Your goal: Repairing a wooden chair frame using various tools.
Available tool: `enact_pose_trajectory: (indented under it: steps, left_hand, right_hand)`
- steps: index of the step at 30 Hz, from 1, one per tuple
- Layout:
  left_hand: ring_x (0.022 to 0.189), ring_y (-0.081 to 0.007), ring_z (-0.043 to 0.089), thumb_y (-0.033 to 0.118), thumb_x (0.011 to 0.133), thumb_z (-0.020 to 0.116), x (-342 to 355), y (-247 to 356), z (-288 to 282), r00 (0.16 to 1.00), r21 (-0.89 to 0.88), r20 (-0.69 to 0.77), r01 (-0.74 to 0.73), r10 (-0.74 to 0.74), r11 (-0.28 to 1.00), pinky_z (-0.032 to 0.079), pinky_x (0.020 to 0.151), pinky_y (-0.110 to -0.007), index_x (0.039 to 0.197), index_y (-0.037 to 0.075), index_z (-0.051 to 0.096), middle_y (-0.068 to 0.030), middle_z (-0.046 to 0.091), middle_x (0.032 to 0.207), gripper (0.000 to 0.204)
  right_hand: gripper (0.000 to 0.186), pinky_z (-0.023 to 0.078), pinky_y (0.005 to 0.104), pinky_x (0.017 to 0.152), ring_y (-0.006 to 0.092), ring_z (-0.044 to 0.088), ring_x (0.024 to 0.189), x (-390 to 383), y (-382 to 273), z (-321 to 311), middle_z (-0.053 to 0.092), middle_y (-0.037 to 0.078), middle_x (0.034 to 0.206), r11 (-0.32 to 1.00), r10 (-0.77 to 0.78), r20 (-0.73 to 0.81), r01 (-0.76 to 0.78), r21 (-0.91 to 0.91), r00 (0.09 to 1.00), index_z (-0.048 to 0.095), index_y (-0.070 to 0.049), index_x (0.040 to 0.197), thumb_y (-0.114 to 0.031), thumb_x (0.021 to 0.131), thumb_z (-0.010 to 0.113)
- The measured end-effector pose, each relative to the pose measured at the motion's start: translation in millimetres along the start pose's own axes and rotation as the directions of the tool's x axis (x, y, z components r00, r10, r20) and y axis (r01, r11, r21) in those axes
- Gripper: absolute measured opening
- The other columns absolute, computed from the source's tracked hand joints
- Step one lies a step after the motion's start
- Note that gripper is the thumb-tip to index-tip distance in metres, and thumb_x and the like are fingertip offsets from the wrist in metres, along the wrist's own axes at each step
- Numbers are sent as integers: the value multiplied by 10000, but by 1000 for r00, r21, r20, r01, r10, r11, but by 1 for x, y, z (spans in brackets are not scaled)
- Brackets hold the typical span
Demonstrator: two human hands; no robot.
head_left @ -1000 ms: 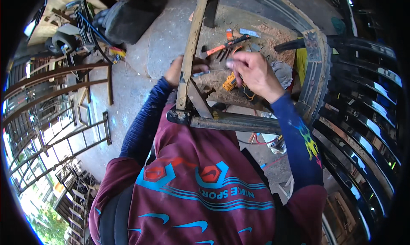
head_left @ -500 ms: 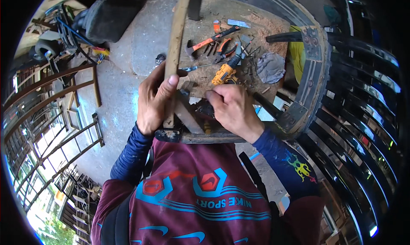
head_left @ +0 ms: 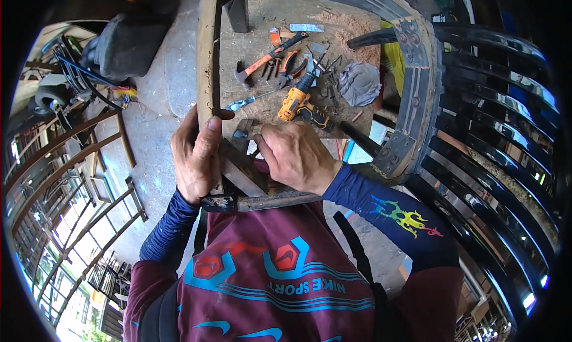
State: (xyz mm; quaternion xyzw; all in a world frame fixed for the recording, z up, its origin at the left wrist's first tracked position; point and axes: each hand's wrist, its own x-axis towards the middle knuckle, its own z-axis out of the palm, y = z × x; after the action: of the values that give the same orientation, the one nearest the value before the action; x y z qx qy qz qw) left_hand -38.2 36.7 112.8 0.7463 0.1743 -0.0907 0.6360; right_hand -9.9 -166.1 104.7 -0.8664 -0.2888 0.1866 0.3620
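With left hand curled around wooden rail, right hand loosely clenched beside corner brace — any contents hidden — apparently working at the brace; next, hold rail steady.

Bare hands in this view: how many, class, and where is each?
2: the left hand is around the long wooden bar; the right hand is just right of the short diagonal brace. No others show.

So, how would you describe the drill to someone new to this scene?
Start with the wooden board scattered with tools, upper centre. On it, just past the right hand, lies the drill. Its bulky yellow body sets it apart from the orange-and-black hammer and grey cloth.
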Motion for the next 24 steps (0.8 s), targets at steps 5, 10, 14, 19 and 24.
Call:
enact_pose_trajectory:
  steps: [5, 10, 14, 19, 24]
  left_hand:
    - [766, -134, 477, 588, 889, 584, 2, 0, -5, 999, -20, 39, 32, -31, 999, 392, 704, -275, 1107, -43, 638, -59, 587, 844, 670]
    - [874, -144, 542, 539, 897, 630, -3, -4, 0, 999, -183, -8, 29, -31, 983, 432, 798, -275, 1250, -82, 572, -107, 672, 1004, 717]
    - [881, -141, 532, 548, 897, 630, 1, -7, -3, 997, -177, 59, 61, -51, 982, 430, 801, -274, 1248, -88, 560, -108, 658, 1022, 730]
    - [1011, -189, 624, 740, 935, 416, 9, -39, -10, 992, -372, 126, 22, 26, 928, 488, 842, -304, 1350, -82, 527, -172, 681, 1133, 928]
    - [714, -172, 649, 362, 948, 653, 78, -187, -9, 997, 29, -5, -80, 80, 996, 513, 646, -335, 985, 5, 736, -53, 690, 721, 368]
  right_hand:
    - [117, 502, 439, 669, 386, 662, 784, 7, 19, -13, 647, 208, 821, 951, -46, 189, -15, 308, 981, 586, 15, 945, -102, 950, 573]
    - [108, 503, 414, 707, 339, 653, 816, 2, 13, -32, 649, 149, 808, 876, 60, 393, -237, 420, 918, 598, 1, 964, -89, 944, 541]
    - [148, 499, 390, 711, 275, 627, 808, 11, 24, -28, 636, 101, 784, 925, -340, 182, 363, -113, 922, 627, -51, 960, -136, 864, 555]
    - [169, 519, 423, 720, 294, 659, 812, 2, 39, -43, 674, 120, 832, 952, -212, 71, 222, -210, 975, 647, -39, 964, -83, 824, 563]
    - [206, 514, 476, 827, 394, 661, 902, -15, 74, -99, 680, 255, 920, 703, 515, 106, -349, -620, 851, 712, -5, 1024, -39, 830, 647]
